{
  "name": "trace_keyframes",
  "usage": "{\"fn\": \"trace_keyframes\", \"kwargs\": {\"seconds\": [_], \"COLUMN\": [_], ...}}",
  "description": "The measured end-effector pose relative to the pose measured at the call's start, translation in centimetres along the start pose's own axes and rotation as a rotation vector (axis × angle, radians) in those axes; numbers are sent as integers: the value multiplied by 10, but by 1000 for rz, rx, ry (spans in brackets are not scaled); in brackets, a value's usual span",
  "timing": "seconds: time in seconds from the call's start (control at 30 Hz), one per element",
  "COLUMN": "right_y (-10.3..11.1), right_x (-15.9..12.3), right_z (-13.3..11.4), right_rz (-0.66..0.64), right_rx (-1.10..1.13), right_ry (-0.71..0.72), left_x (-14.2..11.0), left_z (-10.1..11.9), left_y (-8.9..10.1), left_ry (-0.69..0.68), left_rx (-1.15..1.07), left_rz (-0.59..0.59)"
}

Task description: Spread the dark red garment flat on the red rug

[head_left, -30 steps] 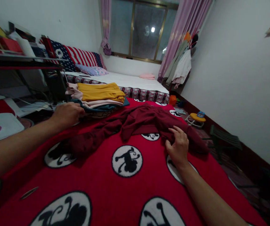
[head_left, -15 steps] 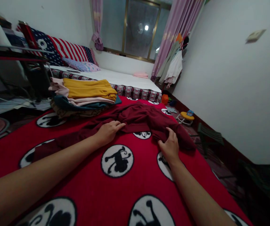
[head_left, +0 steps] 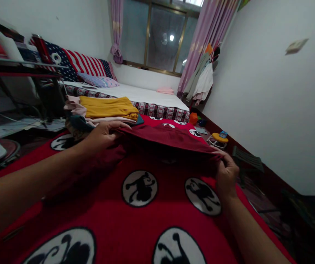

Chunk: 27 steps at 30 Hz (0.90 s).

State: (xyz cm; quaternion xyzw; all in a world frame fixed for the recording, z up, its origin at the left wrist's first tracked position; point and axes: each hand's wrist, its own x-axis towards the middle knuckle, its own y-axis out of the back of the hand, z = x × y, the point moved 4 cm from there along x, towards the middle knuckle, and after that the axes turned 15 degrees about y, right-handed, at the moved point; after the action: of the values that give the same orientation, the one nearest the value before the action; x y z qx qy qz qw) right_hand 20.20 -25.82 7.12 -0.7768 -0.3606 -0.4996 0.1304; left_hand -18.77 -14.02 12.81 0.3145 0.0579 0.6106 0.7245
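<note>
A dark red garment (head_left: 168,137) is stretched flat a little above the red blanket (head_left: 146,227) with black-and-white round figures. My left hand (head_left: 102,137) grips its left edge, and my right hand (head_left: 226,172) grips its right edge. Part of the garment hangs down below my left hand. Just behind the left hand sits a pile of folded clothes (head_left: 105,110) with a yellow piece on top.
A bed with a white sheet (head_left: 149,93) and striped pillows stands at the back under the window. A dark desk (head_left: 22,73) with clutter is at the left. On the floor at the right are a small yellow stool (head_left: 219,137) and a green chair (head_left: 246,157). Clothes hang by the pink curtain.
Both hands have closed on the dark red garment and lifted it off the blanket, pulling it taut between them. The left hand came over from beside the folded pile.
</note>
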Motion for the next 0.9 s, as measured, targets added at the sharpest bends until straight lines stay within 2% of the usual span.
{"fn": "trace_keyframes", "kwargs": {"seconds": [0.07,0.13,0.17,0.23,0.3,0.33,0.37,0.4,0.43,0.47,0.5,0.53,0.63,0.67,0.73,0.8,0.9], "right_y": [19,35,40,43,41,38,32,23,10,-6,-24,-44,-99,-113,-132,-139,-137], "right_x": [4,6,5,-1,-8,-9,-8,-6,-4,-4,-6,-10,-36,-47,-67,-78,-81], "right_z": [-15,-27,-30,-36,-42,-47,-52,-58,-64,-70,-75,-79,-86,-86,-84,-83,-80], "right_rz": [-64,-222,-358,-743,-1132,-1266,-1348,-1378,-1368,-1334,-1283,-1225,-1055,-1027,-994,-990,-980], "right_rx": [74,140,162,166,119,89,68,58,59,73,96,130,221,216,185,175,218], "right_ry": [22,22,-5,-116,-227,-253,-251,-227,-193,-158,-118,-84,106,159,238,271,260], "left_x": [-18,-39,-49,-68,-81,-85,-87,-86,-83,-76,-65,-53,-19,-14,-11,-16,-23], "left_z": [9,11,10,6,0,-2,-4,-7,-10,-14,-21,-31,-65,-78,-100,-114,-113], "left_y": [8,8,5,0,-7,-10,-13,-15,-17,-18,-16,-13,3,7,7,2,-5], "left_ry": [8,34,47,82,141,175,210,241,266,283,291,286,218,210,237,288,268], "left_rx": [88,191,250,364,457,482,481,456,414,373,350,364,571,630,677,644,573], "left_rz": [-125,-298,-391,-537,-656,-722,-794,-869,-923,-929,-871,-748,-219,-100,-17,-35,-64]}}
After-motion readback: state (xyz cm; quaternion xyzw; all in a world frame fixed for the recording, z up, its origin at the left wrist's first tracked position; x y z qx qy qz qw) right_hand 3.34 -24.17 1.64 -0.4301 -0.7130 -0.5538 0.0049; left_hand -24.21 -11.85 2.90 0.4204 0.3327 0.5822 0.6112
